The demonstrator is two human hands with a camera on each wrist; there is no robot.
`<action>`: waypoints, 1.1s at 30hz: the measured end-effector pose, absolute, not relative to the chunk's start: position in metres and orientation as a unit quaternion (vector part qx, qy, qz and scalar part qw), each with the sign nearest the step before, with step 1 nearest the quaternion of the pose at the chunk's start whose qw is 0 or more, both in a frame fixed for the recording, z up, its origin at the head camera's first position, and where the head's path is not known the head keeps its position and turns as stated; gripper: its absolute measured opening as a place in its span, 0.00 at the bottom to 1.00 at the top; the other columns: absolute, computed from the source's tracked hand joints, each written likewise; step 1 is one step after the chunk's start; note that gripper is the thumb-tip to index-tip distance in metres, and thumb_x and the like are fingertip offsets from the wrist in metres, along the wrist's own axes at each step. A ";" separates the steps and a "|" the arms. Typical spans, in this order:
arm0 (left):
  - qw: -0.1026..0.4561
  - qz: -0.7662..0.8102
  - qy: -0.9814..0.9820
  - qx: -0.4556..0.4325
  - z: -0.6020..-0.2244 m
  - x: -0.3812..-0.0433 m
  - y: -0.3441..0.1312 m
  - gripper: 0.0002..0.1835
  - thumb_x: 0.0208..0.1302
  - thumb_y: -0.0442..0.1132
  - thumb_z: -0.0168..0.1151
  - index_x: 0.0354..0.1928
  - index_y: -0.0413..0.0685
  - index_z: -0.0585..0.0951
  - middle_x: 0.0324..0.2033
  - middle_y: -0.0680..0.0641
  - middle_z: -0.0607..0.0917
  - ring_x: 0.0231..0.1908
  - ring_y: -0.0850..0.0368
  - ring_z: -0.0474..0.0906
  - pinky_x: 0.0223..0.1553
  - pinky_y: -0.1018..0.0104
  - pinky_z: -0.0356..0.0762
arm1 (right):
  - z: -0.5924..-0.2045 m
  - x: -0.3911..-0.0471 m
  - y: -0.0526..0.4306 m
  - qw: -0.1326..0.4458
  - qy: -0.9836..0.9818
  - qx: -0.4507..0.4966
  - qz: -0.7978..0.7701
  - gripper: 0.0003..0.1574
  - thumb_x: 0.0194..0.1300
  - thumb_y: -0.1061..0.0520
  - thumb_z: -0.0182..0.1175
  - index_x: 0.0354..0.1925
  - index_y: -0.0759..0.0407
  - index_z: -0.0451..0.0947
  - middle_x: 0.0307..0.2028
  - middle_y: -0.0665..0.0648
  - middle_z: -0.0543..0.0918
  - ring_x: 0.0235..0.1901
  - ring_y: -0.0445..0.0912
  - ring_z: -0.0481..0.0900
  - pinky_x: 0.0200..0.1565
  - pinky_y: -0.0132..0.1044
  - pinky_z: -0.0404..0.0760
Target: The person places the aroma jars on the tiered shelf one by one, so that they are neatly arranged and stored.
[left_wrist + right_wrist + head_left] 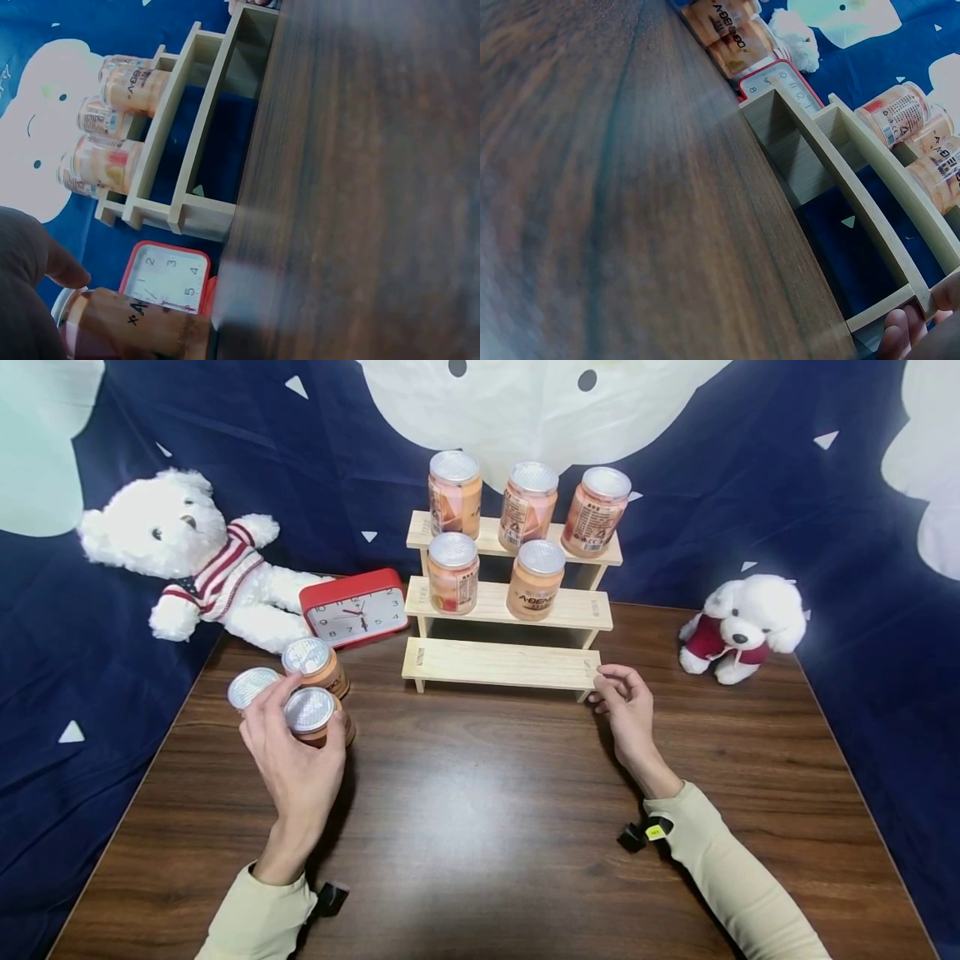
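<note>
A person's left hand [300, 768] is curving round a short round jar with orange contents and a silvery lid [310, 710], its fingers lying at about 10 o'clock on the rim and its thumb at about 4; the two sides are standing apart by the jar's width and gripping it. This jar is standing upright at the left of the brown wood-grain table [480, 827]; whether its base is touching the wood, I cannot tell. A second silver-lidded orange jar [307, 654] is standing just beyond it at 12 o'clock, and a third, partly hidden silver-lidded jar [252, 687] at 10.

The relation that seems to matter most is the one between the gripped jar and the bare lowest tier [501, 664] of a pale wooden three-step stand [492, 596]. From the left hand that tier is lying at about 2 o'clock, its long axis running roughly from 9 to 3, while the jar's own axis is pointing upward. A red-framed rectangular clock [356, 614] is standing at 1 o'clock from the left hand.

The left hand is clearly the nearer to the jar. The right hand [628, 714], well apart from it, is pinching the tier's 3 o'clock end between thumb and fingers.
</note>
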State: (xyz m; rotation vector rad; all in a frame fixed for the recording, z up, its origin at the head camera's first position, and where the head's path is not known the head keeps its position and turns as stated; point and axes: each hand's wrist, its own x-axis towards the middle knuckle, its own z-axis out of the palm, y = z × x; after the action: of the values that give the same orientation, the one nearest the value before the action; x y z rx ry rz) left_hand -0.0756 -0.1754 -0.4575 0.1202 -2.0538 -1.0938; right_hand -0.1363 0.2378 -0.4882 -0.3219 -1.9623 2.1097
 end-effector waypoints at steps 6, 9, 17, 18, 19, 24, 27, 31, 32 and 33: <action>0.371 -0.454 -0.809 0.038 -0.461 -0.076 -0.171 0.35 0.54 0.33 0.82 0.67 0.41 0.84 0.62 0.33 0.83 0.67 0.36 0.73 0.68 0.48 0.65 | -0.488 -0.136 0.238 0.120 -0.670 -0.111 0.724 0.04 0.80 0.66 0.63 0.50 0.61 0.82 0.31 0.44 0.88 0.28 0.40 0.83 0.30 0.27 0.82; 0.356 -0.453 -0.816 0.047 -0.462 -0.075 -0.170 0.36 0.53 0.32 0.84 0.67 0.42 0.84 0.60 0.32 0.83 0.66 0.34 0.73 0.68 0.50 0.66 | -0.488 -0.136 0.237 0.119 -0.670 -0.111 0.724 0.04 0.80 0.66 0.63 0.50 0.61 0.82 0.31 0.44 0.89 0.29 0.40 0.83 0.30 0.27 0.82; 0.349 -0.452 -0.818 0.071 -0.465 -0.073 -0.170 0.35 0.51 0.32 0.86 0.64 0.42 0.86 0.59 0.33 0.83 0.62 0.35 0.75 0.60 0.57 0.67 | -0.487 -0.135 0.235 0.115 -0.669 -0.114 0.725 0.05 0.80 0.66 0.63 0.50 0.62 0.81 0.31 0.44 0.88 0.29 0.41 0.83 0.30 0.27 0.82; 0.347 -0.452 -0.818 0.074 -0.465 -0.072 -0.170 0.34 0.51 0.33 0.86 0.63 0.42 0.87 0.59 0.33 0.84 0.62 0.35 0.75 0.60 0.57 0.67 | -0.487 -0.135 0.235 0.115 -0.669 -0.114 0.725 0.04 0.80 0.66 0.63 0.50 0.62 0.81 0.31 0.44 0.88 0.29 0.41 0.83 0.30 0.27 0.82; 0.345 -0.451 -0.819 0.077 -0.464 -0.072 -0.170 0.33 0.52 0.34 0.86 0.63 0.42 0.87 0.59 0.33 0.84 0.62 0.36 0.75 0.60 0.58 0.67 | -0.487 -0.135 0.235 0.115 -0.669 -0.114 0.726 0.04 0.80 0.66 0.63 0.50 0.62 0.81 0.31 0.44 0.88 0.29 0.41 0.84 0.30 0.27 0.82; 0.330 -0.458 -0.820 0.090 -0.462 -0.070 -0.169 0.32 0.52 0.34 0.87 0.62 0.41 0.87 0.55 0.33 0.84 0.56 0.42 0.79 0.55 0.68 0.70 | -0.487 -0.136 0.235 0.115 -0.667 -0.116 0.727 0.04 0.80 0.66 0.63 0.50 0.62 0.81 0.31 0.44 0.88 0.29 0.41 0.83 0.30 0.27 0.82; 0.321 -0.463 -0.821 0.090 -0.459 -0.070 -0.169 0.33 0.50 0.33 0.88 0.60 0.41 0.87 0.52 0.34 0.84 0.53 0.48 0.80 0.52 0.71 0.72 | -0.487 -0.136 0.235 0.114 -0.668 -0.114 0.726 0.04 0.80 0.66 0.63 0.50 0.62 0.81 0.31 0.44 0.88 0.29 0.40 0.83 0.30 0.27 0.82; 0.315 -0.474 -0.819 0.074 -0.456 -0.071 -0.165 0.31 0.48 0.33 0.90 0.57 0.42 0.90 0.53 0.40 0.88 0.50 0.61 0.82 0.52 0.77 0.75 | -0.487 -0.136 0.236 0.119 -0.669 -0.113 0.725 0.05 0.80 0.66 0.63 0.50 0.61 0.82 0.31 0.44 0.88 0.29 0.41 0.83 0.30 0.27 0.82; 0.318 -0.477 -0.817 0.066 -0.455 -0.071 -0.164 0.30 0.47 0.33 0.91 0.55 0.42 0.91 0.52 0.42 0.89 0.50 0.63 0.82 0.52 0.79 0.75 | -0.487 -0.136 0.236 0.120 -0.668 -0.114 0.725 0.05 0.80 0.67 0.63 0.50 0.61 0.82 0.31 0.44 0.88 0.29 0.41 0.83 0.30 0.27 0.82; 0.321 -0.479 -0.815 0.058 -0.454 -0.071 -0.163 0.29 0.46 0.33 0.91 0.54 0.43 0.92 0.52 0.43 0.90 0.50 0.65 0.82 0.52 0.80 0.75 | -0.488 -0.136 0.237 0.120 -0.669 -0.114 0.725 0.05 0.80 0.67 0.63 0.50 0.61 0.82 0.31 0.44 0.88 0.29 0.40 0.83 0.30 0.27 0.82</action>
State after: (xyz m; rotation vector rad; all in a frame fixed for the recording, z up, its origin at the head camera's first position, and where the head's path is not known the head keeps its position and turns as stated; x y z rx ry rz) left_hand -0.0715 -0.1628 -0.4540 0.1517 -2.1401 -1.2592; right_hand -0.1358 0.2368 -0.4876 -0.3335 -1.9547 2.1176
